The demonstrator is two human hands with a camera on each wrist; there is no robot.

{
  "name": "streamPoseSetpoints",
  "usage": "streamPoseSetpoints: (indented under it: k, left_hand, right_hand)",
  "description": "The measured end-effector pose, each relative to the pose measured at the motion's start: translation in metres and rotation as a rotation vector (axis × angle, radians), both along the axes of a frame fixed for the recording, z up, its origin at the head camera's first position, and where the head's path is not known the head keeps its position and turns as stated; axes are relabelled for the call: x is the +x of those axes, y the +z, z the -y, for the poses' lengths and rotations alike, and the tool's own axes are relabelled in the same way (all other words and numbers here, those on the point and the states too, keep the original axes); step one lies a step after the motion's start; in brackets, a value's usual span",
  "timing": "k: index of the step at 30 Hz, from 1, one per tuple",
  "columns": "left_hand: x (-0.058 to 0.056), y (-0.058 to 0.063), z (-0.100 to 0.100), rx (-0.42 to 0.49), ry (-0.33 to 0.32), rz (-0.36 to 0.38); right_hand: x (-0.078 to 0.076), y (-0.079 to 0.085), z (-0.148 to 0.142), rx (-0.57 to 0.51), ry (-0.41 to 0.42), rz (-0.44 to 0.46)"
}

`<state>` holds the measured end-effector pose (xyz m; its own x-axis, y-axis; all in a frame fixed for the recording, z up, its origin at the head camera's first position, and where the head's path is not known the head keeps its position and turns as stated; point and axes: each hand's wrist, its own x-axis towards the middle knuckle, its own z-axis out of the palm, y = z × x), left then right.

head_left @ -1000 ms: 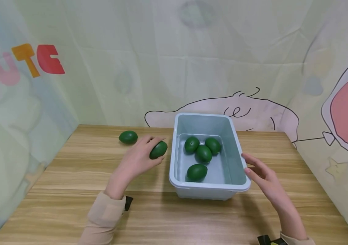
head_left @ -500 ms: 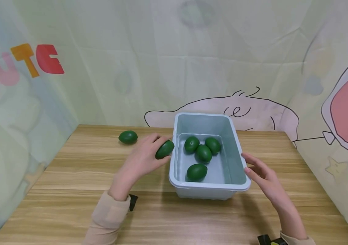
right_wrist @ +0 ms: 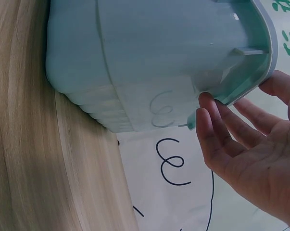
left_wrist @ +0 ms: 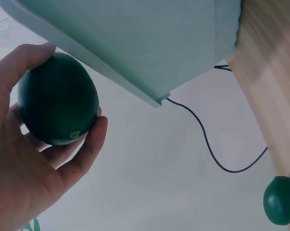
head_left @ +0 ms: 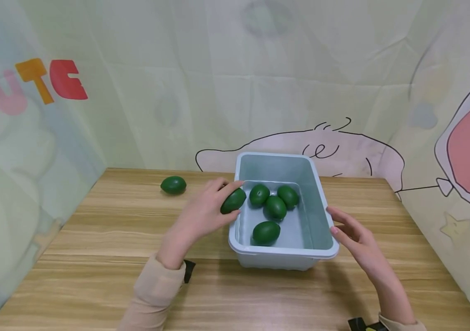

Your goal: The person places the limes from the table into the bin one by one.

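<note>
My left hand (head_left: pixel 208 207) grips a dark green lime (head_left: pixel 233 201) between thumb and fingers, over the left rim of a pale blue plastic bin (head_left: pixel 284 252). In the left wrist view, that same lime (left_wrist: pixel 58 98) shows its small stem end, with the fingers (left_wrist: pixel 89 147) curved beneath it and the bin's outer wall (left_wrist: pixel 149 43) beyond. On the bin's floor lie several more limes (head_left: pixel 275 208). My right hand (head_left: pixel 357 239) holds the bin's right rim; in the right wrist view, its thumb (right_wrist: pixel 279 86) is at the rim with curved fingers under the edge.
One more lime (head_left: pixel 173 185) lies on the wooden table (head_left: pixel 106 230), toward the back left. A printed cloth backdrop (head_left: pixel 177 92) hangs behind the table and along both sides. The bin stands near the table's back edge.
My left hand has carried its lime rightward, from beside the bin to over its left rim. The right hand, the bin and the other limes have stayed in place.
</note>
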<state>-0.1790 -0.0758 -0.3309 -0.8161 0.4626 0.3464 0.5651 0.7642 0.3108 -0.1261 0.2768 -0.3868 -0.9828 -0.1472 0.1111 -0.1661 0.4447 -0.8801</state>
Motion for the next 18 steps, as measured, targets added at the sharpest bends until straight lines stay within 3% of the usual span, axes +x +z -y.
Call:
streamPoseSetpoints:
  k: [18]
  left_hand:
    - [-0.005, 0.007, -0.020, -0.016, -0.066, -0.017]
  right_hand:
    - [0.000, 0.001, 0.000, 0.002, -0.005, 0.010]
